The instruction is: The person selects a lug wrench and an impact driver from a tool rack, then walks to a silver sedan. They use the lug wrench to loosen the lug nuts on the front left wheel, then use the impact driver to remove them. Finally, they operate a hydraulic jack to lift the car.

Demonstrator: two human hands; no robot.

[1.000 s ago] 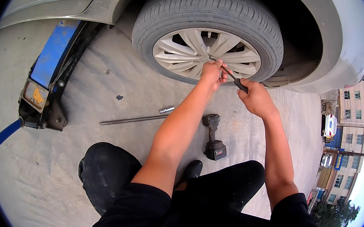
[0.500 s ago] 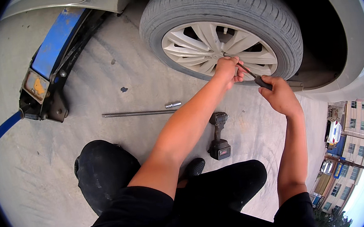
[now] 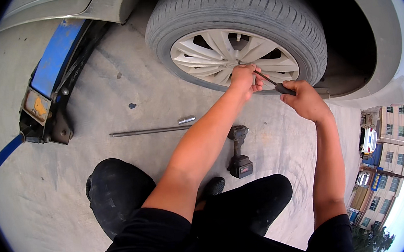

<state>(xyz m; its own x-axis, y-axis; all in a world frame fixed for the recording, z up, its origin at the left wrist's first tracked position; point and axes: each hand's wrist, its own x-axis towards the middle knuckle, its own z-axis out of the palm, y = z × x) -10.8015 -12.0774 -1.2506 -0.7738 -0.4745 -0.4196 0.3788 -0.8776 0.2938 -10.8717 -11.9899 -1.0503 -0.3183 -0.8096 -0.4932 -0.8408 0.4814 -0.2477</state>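
Observation:
The car's wheel (image 3: 248,5), a grey tyre round a silver multi-spoke rim (image 3: 215,45), is in front of me. My right hand (image 3: 306,101) grips the dark handle of a screwdriver (image 3: 285,88). From there its thin shaft slants up and left to the middle of the rim. Near the tip, my left hand (image 3: 245,79) has its fingers closed on the shaft, close against the spokes. My left hand partly hides the wheel's centre, so how the tip meets it is unclear.
A blue floor jack (image 3: 59,55) stands under the car's side at the left. On the concrete lie a long metal bar (image 3: 143,132), a socket (image 3: 186,119) and a black cordless impact wrench (image 3: 239,154). My bent knees are below. Buildings and parked cars show at the far right.
My view has shifted slightly, so the wheel and arms appear a little farther left. Both hands keep their hold on the screwdriver at the wheel's centre, with little visible movement.

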